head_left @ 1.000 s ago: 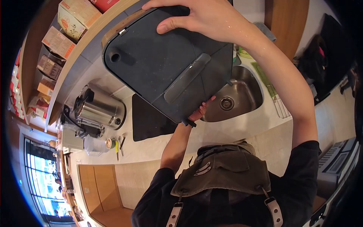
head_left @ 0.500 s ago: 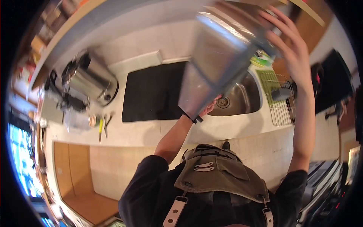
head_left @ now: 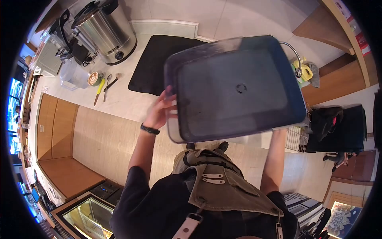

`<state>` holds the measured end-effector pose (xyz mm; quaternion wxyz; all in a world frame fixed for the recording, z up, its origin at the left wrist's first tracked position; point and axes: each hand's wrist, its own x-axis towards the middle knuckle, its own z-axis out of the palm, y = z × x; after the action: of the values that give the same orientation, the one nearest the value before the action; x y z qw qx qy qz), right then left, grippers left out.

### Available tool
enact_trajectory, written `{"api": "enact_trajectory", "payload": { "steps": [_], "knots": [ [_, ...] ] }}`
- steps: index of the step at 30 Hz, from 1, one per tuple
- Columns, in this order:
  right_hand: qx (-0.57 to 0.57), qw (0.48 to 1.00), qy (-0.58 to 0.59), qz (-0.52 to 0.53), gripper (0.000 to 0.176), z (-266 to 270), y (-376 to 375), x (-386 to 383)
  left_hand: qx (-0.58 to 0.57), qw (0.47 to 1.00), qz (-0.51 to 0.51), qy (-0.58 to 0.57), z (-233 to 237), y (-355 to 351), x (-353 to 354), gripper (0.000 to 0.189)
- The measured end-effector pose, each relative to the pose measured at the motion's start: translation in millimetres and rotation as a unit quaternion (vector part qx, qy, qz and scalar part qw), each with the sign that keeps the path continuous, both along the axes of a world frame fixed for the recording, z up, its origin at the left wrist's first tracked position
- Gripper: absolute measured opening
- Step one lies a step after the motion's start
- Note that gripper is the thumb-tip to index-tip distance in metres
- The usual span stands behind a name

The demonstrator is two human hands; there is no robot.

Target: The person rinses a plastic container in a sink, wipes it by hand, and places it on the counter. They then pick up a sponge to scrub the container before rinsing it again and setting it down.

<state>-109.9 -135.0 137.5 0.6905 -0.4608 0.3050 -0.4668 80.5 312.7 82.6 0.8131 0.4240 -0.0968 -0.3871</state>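
Observation:
A large translucent grey plastic tub (head_left: pixel 223 93) with rounded corners hangs in front of me, its broad face turned up toward my view. Near its centre is a small round mark. My left hand (head_left: pixel 160 110) grips the tub's left edge, with a black band on the wrist. From below, my right forearm reaches the tub's lower right side; the right hand itself is hidden behind the tub, which it helps hold up. Behind the tub, a black mat (head_left: pixel 153 63) lies on the counter (head_left: pixel 123 93). The sink is covered from view, with part of its tap (head_left: pixel 295 53) showing.
A steel urn (head_left: pixel 109 34) stands at the counter's back left. Closer are a clear pitcher (head_left: pixel 73 75), a latte cup (head_left: pixel 94 79), a yellow-handled knife (head_left: pixel 100 89) and a spoon (head_left: pixel 107 85). At right are a yellow bottle (head_left: pixel 305 72) and a wire rack (head_left: pixel 295 138).
The tub has turned from a steep, edge-on tilt to showing its broad face. My right hand has gone from its upper edge to behind it. My view has shifted too.

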Motion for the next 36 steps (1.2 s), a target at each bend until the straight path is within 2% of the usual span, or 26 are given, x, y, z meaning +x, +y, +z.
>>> {"api": "enact_trajectory", "payload": {
  "steps": [2, 4, 5, 6, 8, 10, 13, 14, 17, 20, 24, 27, 28, 31, 36],
  "knots": [
    [0.145, 0.988, -0.017, 0.043, 0.038, -25.2, 2.8, 30.4, -0.005, 0.999, 0.030, 0.016, 0.0, 18.8, -12.4, 0.090],
    [0.255, 0.952, -0.072, 0.153, 0.037, -40.6, 18.8, 58.8, -0.008, 0.996, 0.081, 0.037, 6.4, 19.3, -34.9, 0.091],
    [0.211, 0.786, -0.282, 0.508, 0.042, -101.2, -18.5, 66.3, -0.009, 0.994, 0.104, 0.044, 12.5, 16.2, -43.9, 0.091],
    [0.260, 0.848, -0.197, 0.417, 0.044, -80.2, 20.2, 75.0, -0.003, 0.989, 0.142, 0.052, 23.8, 8.9, -54.0, 0.088],
    [0.234, 0.909, -0.070, 0.338, 0.056, -48.1, 94.3, 82.1, 0.038, 0.982, 0.183, 0.024, 16.4, -8.2, -63.1, 0.086],
    [0.205, 0.899, -0.006, 0.387, 0.065, -37.1, 135.4, 80.0, 0.055, 0.963, 0.260, 0.037, 24.3, -35.1, -76.1, 0.088],
    [0.165, 0.879, 0.003, 0.447, 0.073, -46.2, 155.3, 88.6, 0.069, 0.930, 0.353, 0.069, 3.2, -56.6, -80.0, 0.094],
    [0.139, 0.872, 0.016, 0.469, 0.080, -46.2, 154.1, 94.2, 0.057, 0.932, 0.352, 0.062, -2.3, -59.6, -79.3, 0.101],
    [0.096, 0.864, 0.062, 0.491, 0.090, -57.8, 138.2, 116.7, 0.076, 0.918, 0.377, 0.099, -9.1, -72.0, -80.9, 0.106],
    [0.214, 0.884, 0.088, 0.406, 0.094, -69.0, 121.5, 138.3, 0.086, 0.910, 0.396, 0.087, -3.3, -82.2, -88.9, 0.106],
    [0.317, 0.850, -0.018, 0.420, 0.104, -82.5, 84.7, 163.8, 0.097, 0.907, 0.405, 0.056, -1.3, -87.7, -104.0, 0.103],
    [0.309, 0.831, -0.057, 0.458, 0.098, -76.1, 80.3, 173.3, 0.098, 0.915, 0.389, 0.039, 1.1, -92.0, -113.9, 0.099],
    [0.259, 0.844, -0.069, 0.466, 0.103, -70.6, 81.8, 169.1, 0.103, 0.912, 0.395, 0.045, 4.9, -96.4, -115.5, 0.097],
    [0.194, 0.869, -0.101, 0.445, 0.097, -78.2, 77.2, 177.1, 0.089, 0.912, 0.398, 0.039, 5.6, -107.6, -117.4, 0.096],
    [0.167, 0.854, -0.093, 0.483, 0.097, -101.0, 57.8, 202.0, 0.087, 0.900, 0.426, 0.039, 6.9, -126.5, -112.2, 0.097]
  ]
}}
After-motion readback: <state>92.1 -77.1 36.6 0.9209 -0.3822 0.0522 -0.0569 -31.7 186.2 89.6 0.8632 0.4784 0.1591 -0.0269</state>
